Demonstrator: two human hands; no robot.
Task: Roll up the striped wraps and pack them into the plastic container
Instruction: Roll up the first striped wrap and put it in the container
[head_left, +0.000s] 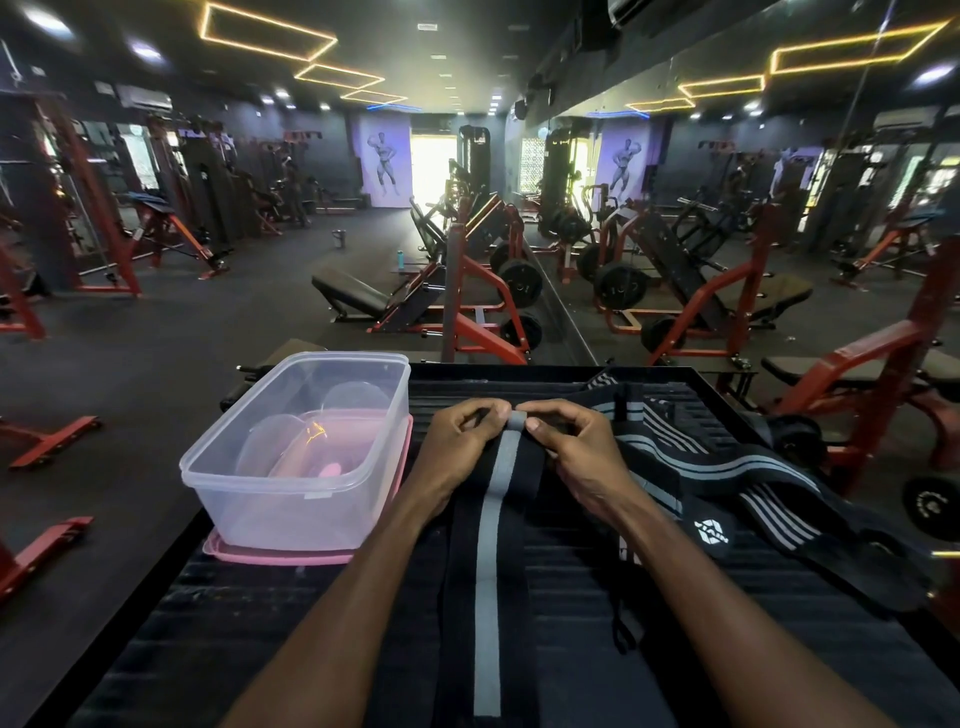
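At about nine o'clock from the hands stands the plastic container (296, 457), clear-walled and open-topped, sitting on a pink lid (280, 555) at the left edge of the dark ribbed table (597, 649); something pale and pink shows through its walls, but what it is cannot be told. It looks light and rigid, so a push from a roll being dropped in could slide it. Just to its right, the left hand (465, 441) has its fingers curled down and pinches the far end of the striped wrap (491, 545), a black band with one grey stripe that runs from the hands toward six o'clock, lying flat and straight along the table. The far end is already turned over into a small tight start of a roll (515, 420) at twelve o'clock, between the two thumbs. The right hand (576, 447) mirrors the left, fingers bent, thumb and fingertips nipping the same rolled edge from the other side. The wrap seems soft, limp and somewhat elastic, so it will not hold a roll by itself; the best hold is probably at both outer edges of the coil, with even tension, so the stripe stays centred and the coil does not cone out sideways. From two to four o'clock lies a loose heap of further wraps (727, 467), wavy and overlapping, with thin white stripes and a white logo; these likely need pulling straight before rolling, and a dangling loop near the table's middle could snag.
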